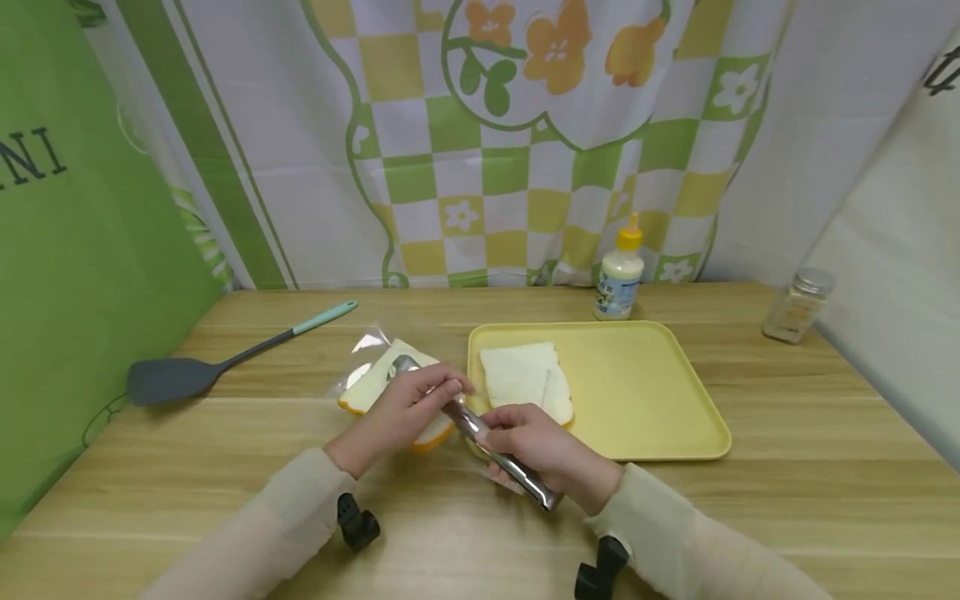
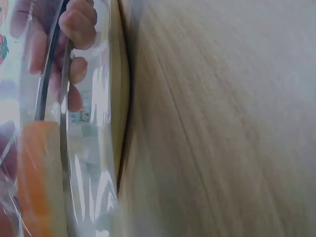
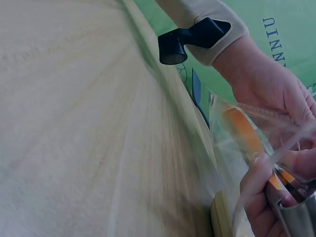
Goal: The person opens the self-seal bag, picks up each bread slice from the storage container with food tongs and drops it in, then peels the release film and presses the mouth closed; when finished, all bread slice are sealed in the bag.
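Note:
A bread slice (image 1: 369, 386) with an orange-brown crust lies inside a clear plastic bag (image 1: 369, 342) left of the yellow tray. Metal tongs (image 1: 531, 482) reach into the bag, their arms on either side of the slice (image 2: 40, 177) in the left wrist view. My right hand (image 1: 538, 440) grips the tongs near their rear end. With thumb and fingers my left hand (image 1: 405, 408) pinches the bag near its mouth, above the tongs. White bread (image 1: 517, 375) lies on the left part of the tray (image 1: 637, 392).
A spatula (image 1: 176, 379) with a mint handle lies at the left. Behind the tray stands a squeeze bottle (image 1: 618, 279) with a yellow cap. A glass jar (image 1: 799, 305) with a metal lid stands at the right. Patterned cloth (image 1: 300, 167) hangs behind the table.

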The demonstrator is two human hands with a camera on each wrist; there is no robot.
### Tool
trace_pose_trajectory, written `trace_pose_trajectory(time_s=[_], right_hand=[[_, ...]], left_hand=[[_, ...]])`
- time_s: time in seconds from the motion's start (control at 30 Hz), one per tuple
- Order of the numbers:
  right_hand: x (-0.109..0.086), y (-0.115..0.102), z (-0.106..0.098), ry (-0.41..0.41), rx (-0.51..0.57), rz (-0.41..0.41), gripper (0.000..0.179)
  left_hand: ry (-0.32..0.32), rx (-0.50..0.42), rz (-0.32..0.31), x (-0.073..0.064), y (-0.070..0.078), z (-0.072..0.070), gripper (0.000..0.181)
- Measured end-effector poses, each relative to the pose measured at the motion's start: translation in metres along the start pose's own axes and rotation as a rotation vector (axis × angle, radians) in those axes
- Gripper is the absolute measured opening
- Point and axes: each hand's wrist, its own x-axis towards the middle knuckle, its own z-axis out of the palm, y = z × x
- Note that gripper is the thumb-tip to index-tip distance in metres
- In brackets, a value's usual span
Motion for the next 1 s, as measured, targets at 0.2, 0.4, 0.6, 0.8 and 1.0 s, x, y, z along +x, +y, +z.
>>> trace_pose_trajectory(time_s=[0.2,0.4,0.6,0.8,1.0], right_hand=[[0.004,0.002,-0.001,-0.019,-0.022,-0.054,0.034],[0.005,0.002,-0.001,0.005,-0.036,-0.045,0.034],[0.004,-0.002,-0.001,0.016,-0.045,-0.038,0.036],[0.003,-0.005,-0.001,0.018,-0.035,-0.038,0.037],[0.006,-0.003,-0.002,0.008,-0.041,-0.034,0.032]], left_hand=[[-0.132,-0.037,0.072,0.003,0.0,0.008,0.019],[-0.148,0.044,0.083,0.003,0.002,0.007,0.018],[-0.031,0.37,0.17,-0.003,-0.008,-0.014,0.034],[-0.051,0.504,0.209,-0.002,-0.025,-0.026,0.021],[-0.009,0.244,0.176,0.002,-0.028,-0.023,0.013]])
